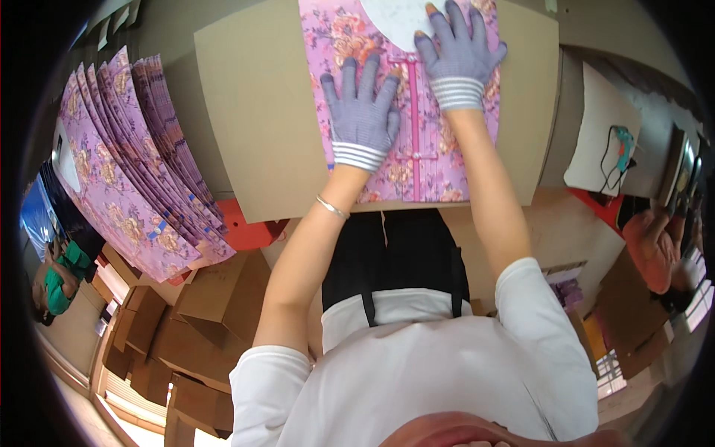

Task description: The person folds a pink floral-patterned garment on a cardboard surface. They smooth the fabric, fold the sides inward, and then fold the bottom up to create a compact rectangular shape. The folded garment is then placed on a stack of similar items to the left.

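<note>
A flat pink piece with a floral pattern (447, 175) lies before me, apparently folded cloth. A bright pink strip runs down its middle, with short cross strips, and part of a white rounded shape (391, 18) shows at its far edge. Both my hands wear purple-grey knit gloves with white-striped cuffs. My left hand (361, 112) rests palm down on the left half, fingers spread. Farther away on the right half, my right hand (459, 56) also lies flat with fingers apart, its fingertips near the white shape. Neither hand grips anything.
Beneath the floral piece is a tan board (253, 112). To the left, a fanned stack of similar floral pieces (123, 171) rests by a red object (253, 227). Cardboard boxes (216, 298) stand lower left. A teal tool with a cord (624, 145) lies at right. Other people sit at both sides.
</note>
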Tool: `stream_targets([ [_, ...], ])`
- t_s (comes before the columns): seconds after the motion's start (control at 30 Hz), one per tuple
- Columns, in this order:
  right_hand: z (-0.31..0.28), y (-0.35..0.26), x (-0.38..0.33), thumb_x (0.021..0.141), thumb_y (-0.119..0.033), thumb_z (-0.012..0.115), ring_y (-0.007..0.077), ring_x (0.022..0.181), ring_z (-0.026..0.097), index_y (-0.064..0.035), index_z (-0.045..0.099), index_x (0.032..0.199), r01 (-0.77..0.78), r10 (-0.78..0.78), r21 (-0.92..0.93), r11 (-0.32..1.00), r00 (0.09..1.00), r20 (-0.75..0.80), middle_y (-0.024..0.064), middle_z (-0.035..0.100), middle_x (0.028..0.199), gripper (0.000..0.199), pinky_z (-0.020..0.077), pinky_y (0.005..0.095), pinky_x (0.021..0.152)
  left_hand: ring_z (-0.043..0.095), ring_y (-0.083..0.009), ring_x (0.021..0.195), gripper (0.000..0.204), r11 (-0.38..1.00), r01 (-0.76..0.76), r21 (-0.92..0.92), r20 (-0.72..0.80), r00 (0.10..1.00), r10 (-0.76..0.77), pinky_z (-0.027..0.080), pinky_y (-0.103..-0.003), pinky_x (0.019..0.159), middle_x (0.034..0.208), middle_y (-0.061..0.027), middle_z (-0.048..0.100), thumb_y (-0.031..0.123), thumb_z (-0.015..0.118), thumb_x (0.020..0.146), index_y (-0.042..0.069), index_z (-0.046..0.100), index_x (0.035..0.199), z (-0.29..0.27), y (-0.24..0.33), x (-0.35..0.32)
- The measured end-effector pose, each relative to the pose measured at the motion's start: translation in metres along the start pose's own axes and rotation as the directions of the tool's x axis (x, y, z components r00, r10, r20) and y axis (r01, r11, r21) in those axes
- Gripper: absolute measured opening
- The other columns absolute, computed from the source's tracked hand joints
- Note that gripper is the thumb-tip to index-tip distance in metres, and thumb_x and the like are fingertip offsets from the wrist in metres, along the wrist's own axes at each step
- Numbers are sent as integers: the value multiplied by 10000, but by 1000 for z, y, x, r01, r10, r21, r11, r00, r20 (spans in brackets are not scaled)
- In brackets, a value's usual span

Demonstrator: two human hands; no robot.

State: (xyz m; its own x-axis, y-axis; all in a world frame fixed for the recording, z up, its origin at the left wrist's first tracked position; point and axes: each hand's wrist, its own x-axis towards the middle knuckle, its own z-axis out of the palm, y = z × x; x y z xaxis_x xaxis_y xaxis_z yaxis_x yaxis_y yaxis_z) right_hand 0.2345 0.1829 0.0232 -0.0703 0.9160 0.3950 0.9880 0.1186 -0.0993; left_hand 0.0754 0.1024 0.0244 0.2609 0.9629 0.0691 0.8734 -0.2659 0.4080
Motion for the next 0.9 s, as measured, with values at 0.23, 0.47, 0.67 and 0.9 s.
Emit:
stream_targets([
  [0.23, 6, 2, -6, 815, -414, 593, 304, 1323, 414, -220, 595, 1278, -89, 82, 55, 994, 989, 120, 64, 539, 1382, 502, 259, 659, 1036, 323, -407, 1396, 497, 994, -73, -86, -137, 989, 61, 148, -688, 1105, 1468, -135, 434, 208, 577, 810, 146, 582, 1303, 13, 3, 2],
  [0.47, 5, 29, -25, 850, -350, 598, 264, 1324, 421, -173, 629, 1205, 143, -162, 141, 980, 978, 134, 20, 543, 1368, 398, 232, 705, 1027, 420, -368, 1340, 476, 986, -164, 29, -25, 986, 165, 173, -692, 1099, 1396, -36, 528, 178, 619, 751, 153, 622, 1227, 10, 10, 8],
  [0.67, -46, 57, -90, 843, -325, 602, 258, 1371, 388, -147, 590, 1288, 324, -445, 353, 878, 824, 351, 46, 466, 1461, 479, 264, 592, 1105, 430, -355, 1339, 480, 992, -124, -3, -5, 992, 124, 188, -657, 1109, 1397, -19, 536, 117, 575, 748, 157, 625, 1223, 7, 10, 7],
  [0.9, 46, 83, 72, 865, -383, 546, 317, 1309, 449, -116, 542, 1321, 416, -463, 287, 863, 878, 119, 132, 534, 1369, 529, 287, 569, 1093, 440, -365, 1327, 472, 994, -108, -19, 0, 994, 108, 235, -622, 1100, 1382, -41, 552, 98, 576, 750, 140, 629, 1218, 9, 7, 6],
])
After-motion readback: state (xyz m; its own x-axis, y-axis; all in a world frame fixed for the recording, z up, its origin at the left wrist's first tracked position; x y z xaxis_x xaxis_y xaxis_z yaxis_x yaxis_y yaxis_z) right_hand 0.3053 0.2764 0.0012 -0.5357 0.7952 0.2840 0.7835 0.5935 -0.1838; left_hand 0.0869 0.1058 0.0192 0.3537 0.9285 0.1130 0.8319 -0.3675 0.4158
